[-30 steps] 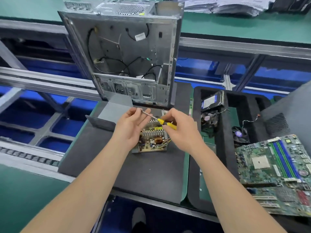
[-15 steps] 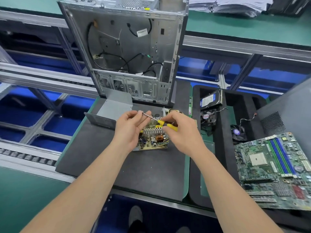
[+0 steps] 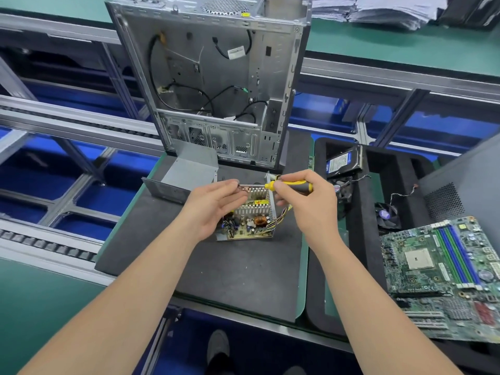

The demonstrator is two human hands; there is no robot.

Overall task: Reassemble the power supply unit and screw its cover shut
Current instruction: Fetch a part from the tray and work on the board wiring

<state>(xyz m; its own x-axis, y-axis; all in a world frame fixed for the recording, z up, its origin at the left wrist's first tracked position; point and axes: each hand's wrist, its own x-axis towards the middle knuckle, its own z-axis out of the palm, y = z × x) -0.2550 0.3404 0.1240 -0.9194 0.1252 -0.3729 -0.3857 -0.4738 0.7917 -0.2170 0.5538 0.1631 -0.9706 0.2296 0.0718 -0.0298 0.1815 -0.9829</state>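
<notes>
Power supply unit (image 3: 247, 220) sat open on the dark mat (image 3: 243, 280), board exposed, its cover (image 3: 189, 173) lying off just behind-left. My right hand (image 3: 307, 204) gripped the screwdriver (image 3: 293, 186) handle, held level above the unit. My left hand (image 3: 213, 205) pinched the shaft tip, I judged to seat a screw there, though none was resolvable. Cover not yet fitted.

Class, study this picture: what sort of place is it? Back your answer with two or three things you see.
Probably a computer assembly or repair line: a stripped computer case stands on the bench mat, a bare motherboard lies at the right, and metal conveyor rails run alongside.
</notes>
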